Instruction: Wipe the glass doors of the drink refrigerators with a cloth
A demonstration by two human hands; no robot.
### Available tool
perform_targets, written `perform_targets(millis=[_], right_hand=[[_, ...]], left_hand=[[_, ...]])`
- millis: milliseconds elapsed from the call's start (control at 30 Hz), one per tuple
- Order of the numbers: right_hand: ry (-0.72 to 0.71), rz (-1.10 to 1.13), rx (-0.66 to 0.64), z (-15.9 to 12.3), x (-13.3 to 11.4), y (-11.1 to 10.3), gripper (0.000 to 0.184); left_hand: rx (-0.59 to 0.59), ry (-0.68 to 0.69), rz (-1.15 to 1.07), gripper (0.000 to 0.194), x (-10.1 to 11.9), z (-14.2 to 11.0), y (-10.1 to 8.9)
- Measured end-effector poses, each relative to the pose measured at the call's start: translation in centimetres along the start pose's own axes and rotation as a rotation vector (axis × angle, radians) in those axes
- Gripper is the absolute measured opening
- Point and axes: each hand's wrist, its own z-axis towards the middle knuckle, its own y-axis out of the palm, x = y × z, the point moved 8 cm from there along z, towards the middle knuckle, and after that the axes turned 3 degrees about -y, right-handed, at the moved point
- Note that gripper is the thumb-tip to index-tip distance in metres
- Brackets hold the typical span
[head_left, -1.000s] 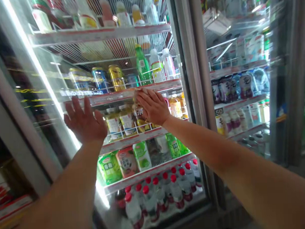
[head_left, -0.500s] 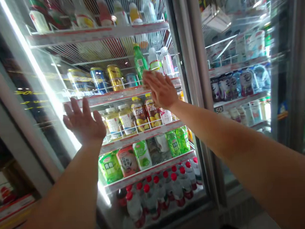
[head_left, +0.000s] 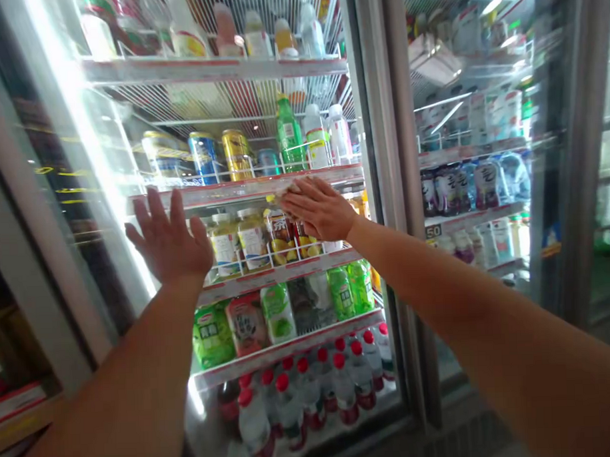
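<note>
My left hand (head_left: 170,243) is spread flat, seemingly against the glass door (head_left: 154,367) of a lit drinks fridge, with nothing in it. A light-coloured, crumpled cloth (head_left: 290,191) sits under the fingers of my right hand (head_left: 327,211), which presses it toward the glass; most of the cloth is hidden by the fingers. Behind that hand stand brown tea bottles (head_left: 281,232) on a middle shelf, partly covered. Pale yellow bottles (head_left: 251,237) show between my two hands.
Cans (head_left: 236,154) and a green bottle (head_left: 289,136) stand on the shelf above. Below are green drink packs (head_left: 213,338) and several red-capped bottles (head_left: 254,423). A metal door frame (head_left: 397,152) separates this fridge from another stocked one at right.
My right hand with the cloth first moved up and to the right over the glass, then back down. My left hand stays in about the same place. The view has shifted slightly.
</note>
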Motion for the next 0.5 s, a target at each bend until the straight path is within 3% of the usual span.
perform_targets(millis=[167, 233, 300, 433, 500], right_hand=[[0.400, 0.033, 0.305, -1.3, 3.9, -0.6, 0.065], [0.482, 0.035, 0.376, -1.9, 4.6, -0.7, 0.066], [0.447, 0.039, 0.334, -1.7, 4.3, -0.6, 0.067], [0.128, 0.072, 0.053, -0.2, 1.2, 0.2, 0.067], [0.045, 0.083, -0.010, 0.0, 0.4, 0.4, 0.065]], left_hand=[[-0.013, 0.003, 0.015, 0.064, 0.1, -0.1, 0.0], [-0.032, 0.002, 0.023, 0.064, 0.1, -0.2, 0.1], [-0.052, 0.001, 0.030, 0.063, 0.0, -0.2, 0.2], [-0.076, 0.010, 0.026, 0.063, -0.1, -0.3, 0.5], [-0.072, 0.022, 0.022, 0.063, -0.2, -0.3, 0.5]])
